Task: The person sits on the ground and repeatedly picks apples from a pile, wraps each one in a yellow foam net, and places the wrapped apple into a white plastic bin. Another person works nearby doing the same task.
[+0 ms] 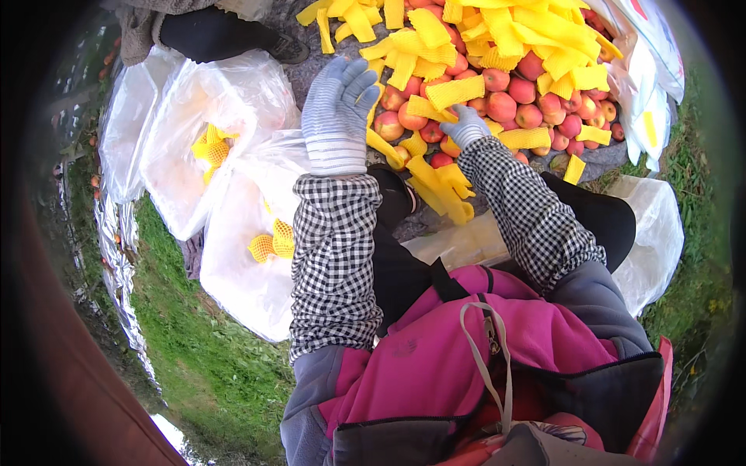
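My left hand (338,116), in a striped knit glove, is raised beside the pile with its fingers slightly curled and nothing seen in it. My right hand (464,125), gloved too, reaches into the near side of a heap of red-yellow apples (501,107). Its fingertips are at a yellow foam net sleeve (428,109); whether they grip it is unclear. Many more yellow foam sleeves (524,29) lie heaped over the apples. Left of my left arm, clear plastic bags (250,297) hold apples in foam nets (283,237).
At the top left are another person's dark trouser leg and shoe (288,49). White plastic sacks (641,87) border the apples on the right. Another clear bag (653,233) lies by my right knee. Silver reflective film (119,274) runs along the grass at left.
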`<state>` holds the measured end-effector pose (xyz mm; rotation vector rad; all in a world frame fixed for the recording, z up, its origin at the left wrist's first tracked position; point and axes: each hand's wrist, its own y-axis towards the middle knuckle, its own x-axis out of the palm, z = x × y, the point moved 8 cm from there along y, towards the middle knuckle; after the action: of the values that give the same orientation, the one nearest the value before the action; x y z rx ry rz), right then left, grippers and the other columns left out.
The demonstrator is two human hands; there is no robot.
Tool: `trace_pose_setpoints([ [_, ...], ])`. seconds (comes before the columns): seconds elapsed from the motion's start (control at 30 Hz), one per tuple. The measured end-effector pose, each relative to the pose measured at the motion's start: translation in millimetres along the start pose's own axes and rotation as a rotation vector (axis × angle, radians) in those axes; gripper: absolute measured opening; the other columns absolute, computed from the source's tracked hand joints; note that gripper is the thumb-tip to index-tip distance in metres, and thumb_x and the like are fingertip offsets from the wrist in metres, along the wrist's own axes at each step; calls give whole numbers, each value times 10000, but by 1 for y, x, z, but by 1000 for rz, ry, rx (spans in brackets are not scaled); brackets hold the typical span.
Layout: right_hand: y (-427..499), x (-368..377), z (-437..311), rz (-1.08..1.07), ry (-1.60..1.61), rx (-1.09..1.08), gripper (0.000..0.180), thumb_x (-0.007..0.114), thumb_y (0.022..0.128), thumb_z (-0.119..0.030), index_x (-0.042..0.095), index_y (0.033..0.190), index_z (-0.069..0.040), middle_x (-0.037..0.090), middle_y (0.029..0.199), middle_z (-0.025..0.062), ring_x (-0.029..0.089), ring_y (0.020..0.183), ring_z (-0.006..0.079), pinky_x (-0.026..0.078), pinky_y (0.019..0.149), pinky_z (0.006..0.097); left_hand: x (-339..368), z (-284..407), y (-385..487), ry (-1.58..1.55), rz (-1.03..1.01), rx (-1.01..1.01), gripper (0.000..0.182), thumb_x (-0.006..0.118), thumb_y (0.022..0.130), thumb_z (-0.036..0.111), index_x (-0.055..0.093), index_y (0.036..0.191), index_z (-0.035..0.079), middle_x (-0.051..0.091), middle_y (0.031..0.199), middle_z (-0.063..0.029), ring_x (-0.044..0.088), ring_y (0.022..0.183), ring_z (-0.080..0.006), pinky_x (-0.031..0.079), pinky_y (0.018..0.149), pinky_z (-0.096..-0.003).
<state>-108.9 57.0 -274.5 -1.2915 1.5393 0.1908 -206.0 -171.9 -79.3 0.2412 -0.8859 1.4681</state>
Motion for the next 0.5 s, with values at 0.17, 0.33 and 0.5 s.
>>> trace_pose_setpoints([
  [0.17,31,18,6,-239,50,102,493,656,739,-329,579,1154,-75,627,1072,159,590,1016,292,450,893,342,12,-43,1,429,19,-230,336,577,851,131,522,1141,-29,600,1046,-164,607,916,-237,508,775,-300],
  [0.33,-3,-15,3,-165,836,91,397,680,745,-146,589,1079,50,655,980,105,609,869,140,481,796,254,9,-39,16,1467,56,147,552,678,775,298,501,1187,-24,597,1038,-186,578,976,-299,455,865,-322],
  [0.5,-77,-85,-37,-189,913,-174,327,649,785,-82,581,1082,38,637,956,73,590,852,113,481,769,236,22,-88,-3,1279,-153,-11,406,616,831,270,561,1141,13,627,948,-128,620,828,-240,505,723,-297],
])
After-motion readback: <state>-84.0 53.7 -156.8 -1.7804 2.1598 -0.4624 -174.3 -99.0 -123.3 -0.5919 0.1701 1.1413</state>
